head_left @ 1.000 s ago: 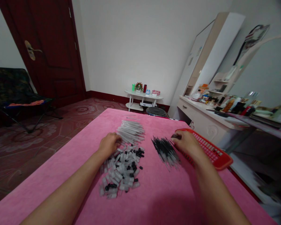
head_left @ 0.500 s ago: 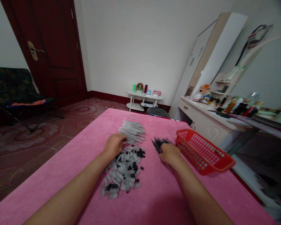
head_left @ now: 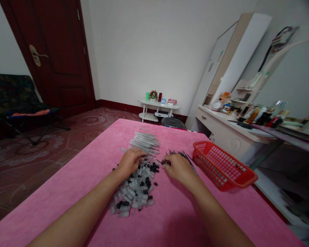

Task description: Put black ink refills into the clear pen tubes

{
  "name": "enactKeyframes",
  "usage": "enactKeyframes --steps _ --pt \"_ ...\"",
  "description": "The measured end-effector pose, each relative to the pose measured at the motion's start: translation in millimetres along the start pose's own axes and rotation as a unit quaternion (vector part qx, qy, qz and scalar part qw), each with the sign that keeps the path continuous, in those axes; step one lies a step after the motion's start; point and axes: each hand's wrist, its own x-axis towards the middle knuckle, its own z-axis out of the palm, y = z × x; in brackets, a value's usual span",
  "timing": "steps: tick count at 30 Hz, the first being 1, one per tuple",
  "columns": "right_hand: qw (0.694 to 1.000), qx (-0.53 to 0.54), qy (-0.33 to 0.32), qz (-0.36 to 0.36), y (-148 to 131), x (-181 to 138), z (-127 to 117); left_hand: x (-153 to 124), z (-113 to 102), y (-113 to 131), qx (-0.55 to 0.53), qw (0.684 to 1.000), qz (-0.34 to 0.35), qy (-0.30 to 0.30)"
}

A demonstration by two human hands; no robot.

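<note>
Here my left hand (head_left: 130, 163) closes round a clear barrel (head_left: 123, 150) above the caps (head_left: 135, 190). My right hand (head_left: 177, 168) pinches a refill (head_left: 161, 161) by its rear, tip facing the barrel, with the basket (head_left: 221, 166) just beside it.

Private home, lived-in room. Dark red panelled door (head_left: 61, 58) with brass handle, patterned red floor tiles (head_left: 41, 144), folding chair (head_left: 18, 99) against wall. White dressing table (head_left: 221, 128) crowded with cosmetics bottles, tall mirror (head_left: 221, 58) beside. Small white side table (head_left: 158, 105) holding potted plant, cups. Pink-covered table (head_left: 182, 212) in foreground.
</note>
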Motion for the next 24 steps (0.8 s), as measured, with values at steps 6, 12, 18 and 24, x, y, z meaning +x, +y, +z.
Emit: enactKeyframes --steps 6,12,18,24 --pt "1.000 -0.004 0.005 -0.008 -0.2 -0.8 0.9 -1.1 2.8 -1.1 -0.015 1.000 0.019 -0.007" --pt "0.999 -0.010 0.016 -0.030 -3.5 -2.8 -0.9 -2.4 2.8 7.7 -0.012 0.997 0.059 -0.048" --pt "0.983 0.090 0.151 -0.047 -8.3 3.9 4.0 -1.5 5.1 10.8 -0.063 0.998 0.000 -0.001" --pt "0.947 0.168 0.275 -0.004 -10.8 3.4 -3.5 0.5 6.9 -14.8 -0.158 0.956 -0.165 0.183"
